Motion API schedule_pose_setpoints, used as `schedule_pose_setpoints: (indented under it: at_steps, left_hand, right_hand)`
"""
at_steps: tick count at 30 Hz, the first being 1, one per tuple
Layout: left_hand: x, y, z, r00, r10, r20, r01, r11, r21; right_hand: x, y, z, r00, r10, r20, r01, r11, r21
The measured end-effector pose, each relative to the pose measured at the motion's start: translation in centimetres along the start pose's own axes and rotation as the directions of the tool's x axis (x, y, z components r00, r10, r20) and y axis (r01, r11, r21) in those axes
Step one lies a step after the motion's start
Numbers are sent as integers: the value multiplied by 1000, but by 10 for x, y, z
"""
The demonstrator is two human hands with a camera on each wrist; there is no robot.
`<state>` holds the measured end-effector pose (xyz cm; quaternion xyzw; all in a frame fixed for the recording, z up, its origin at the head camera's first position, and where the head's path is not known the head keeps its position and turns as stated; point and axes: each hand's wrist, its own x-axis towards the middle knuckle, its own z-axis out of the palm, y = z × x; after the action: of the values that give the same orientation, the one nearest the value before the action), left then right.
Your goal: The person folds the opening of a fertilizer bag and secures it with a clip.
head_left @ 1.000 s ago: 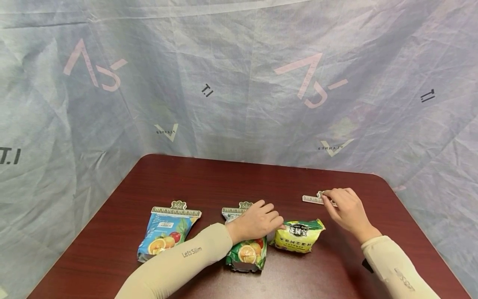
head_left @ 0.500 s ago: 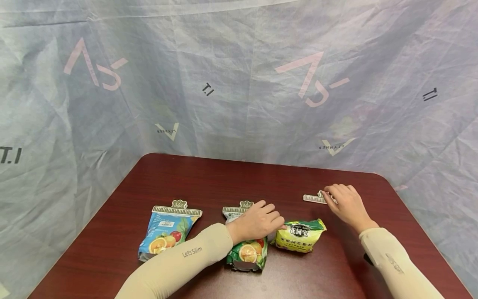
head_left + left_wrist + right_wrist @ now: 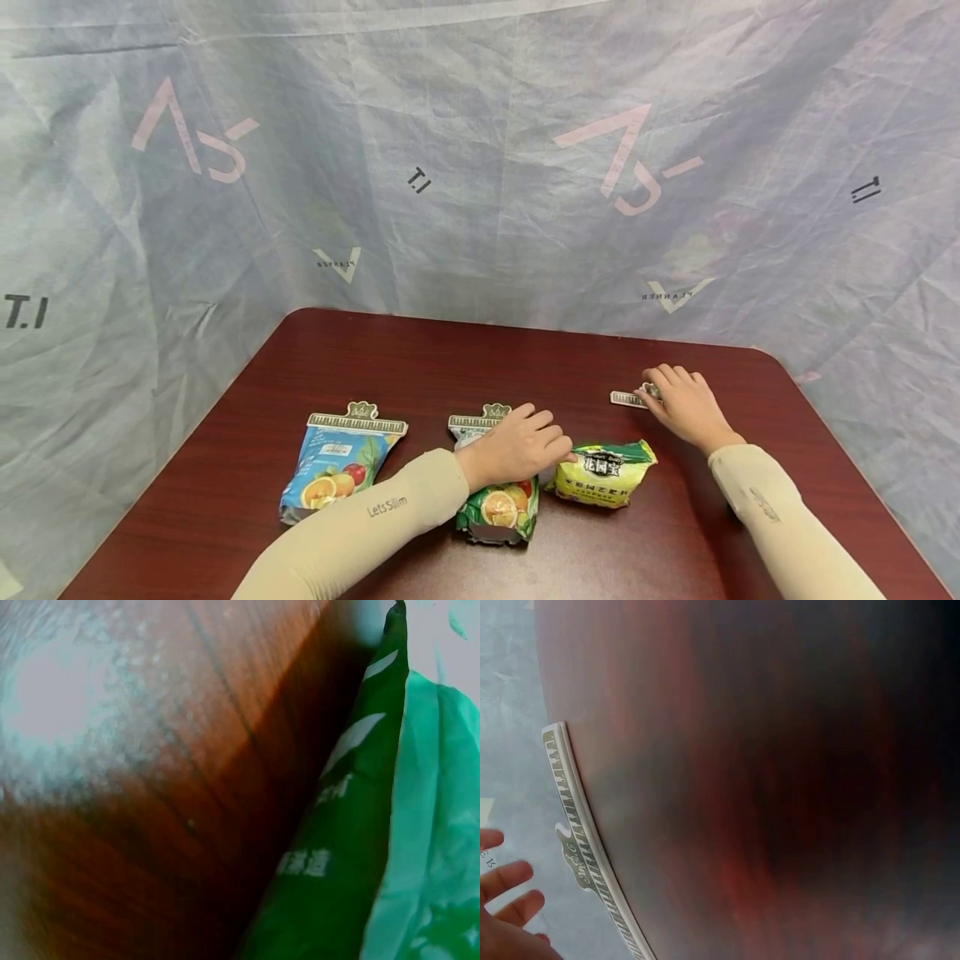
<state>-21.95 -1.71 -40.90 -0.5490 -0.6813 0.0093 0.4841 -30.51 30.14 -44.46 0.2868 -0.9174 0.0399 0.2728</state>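
My left hand (image 3: 513, 450) reaches across the middle green bag (image 3: 498, 508), thumb and index finger pinching the left end of a yellow-and-green packet (image 3: 600, 477). Its wrist view is filled by the green bag (image 3: 322, 862) and bare table. Over at the right, my right hand (image 3: 690, 408) is above a loose bag clip (image 3: 626, 399) with a piano-key pattern, thumb and fingers on either side of its raised handle. In the right wrist view the fingers (image 3: 510, 881) are spread and apart from the clip (image 3: 581, 832).
A blue fruit bag (image 3: 337, 475) lies at the left, topped by its own piano-key clip (image 3: 356, 423). A matching clip (image 3: 480, 421) closes the green bag. The dark red table (image 3: 420, 358) ends at a hanging grey cloth (image 3: 480, 208).
My right hand has shifted left and slightly up, bringing thumb and fingers over the clip's handle. The left hand and the bags stay in place.
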Motion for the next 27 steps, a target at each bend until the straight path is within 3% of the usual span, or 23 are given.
schedule_pose_setpoints:
  at_steps: [7,16,19,27]
  left_hand:
    - [0,1,3,1000,-2,-20,2,1000,0]
    - [-1,1,3,1000,-3,4,3,1000,-2]
    - [-1,0,2,1000,-2,10,2,1000,-4]
    - [0,0,2,1000,-2,0,2,1000,8]
  right_hand:
    - [-1,4,4,980,91,177,-93,996,4]
    - [-2,11,7,915,171,365,-184,983,2]
    - [-3,12,8,908,172,381,-184,983,-5]
    - [-3,16,10,928,135,347,-140,990,-12]
